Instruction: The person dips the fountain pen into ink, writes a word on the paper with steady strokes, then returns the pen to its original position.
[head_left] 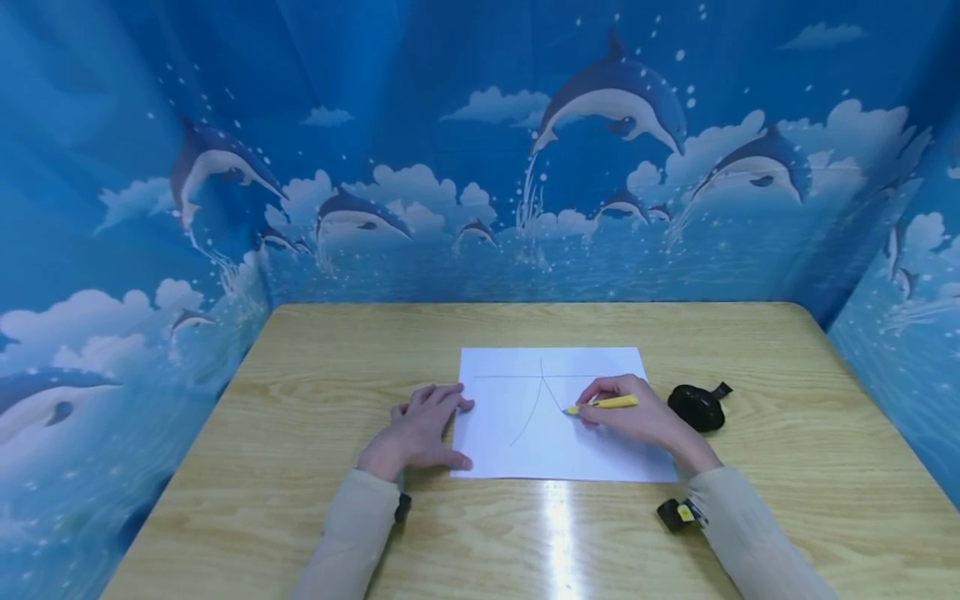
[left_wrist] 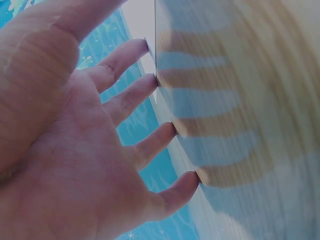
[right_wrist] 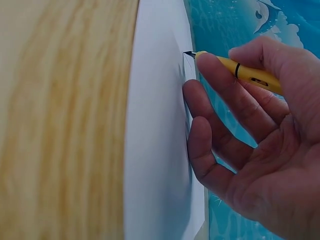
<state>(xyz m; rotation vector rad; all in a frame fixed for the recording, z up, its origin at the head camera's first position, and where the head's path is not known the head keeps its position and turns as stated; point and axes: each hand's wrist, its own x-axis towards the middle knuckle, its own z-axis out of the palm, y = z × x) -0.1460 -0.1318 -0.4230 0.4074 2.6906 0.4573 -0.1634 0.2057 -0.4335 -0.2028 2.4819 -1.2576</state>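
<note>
A sheet of white paper (head_left: 495, 425) lies on the table, marked with thin dark lines: one level stroke near its top and two that spread downward from it. My right hand (head_left: 626, 408) pinches a yellow fountain pen (head_left: 615, 402) between thumb and fingers. In the right wrist view the dark nib of the pen (right_wrist: 260, 79) meets the paper (right_wrist: 155, 135). My left hand (head_left: 423, 429) rests at the paper's left edge with its fingers spread. The left wrist view shows the fingertips of that hand (left_wrist: 85, 145) touching down along the paper edge and the wooden surface.
A small glossy black object (head_left: 696, 407) with a short tab sits on the wooden table (head_left: 315, 358) to the right of the paper. Behind the table hangs a blue curtain (head_left: 450, 50) printed with dolphins and clouds.
</note>
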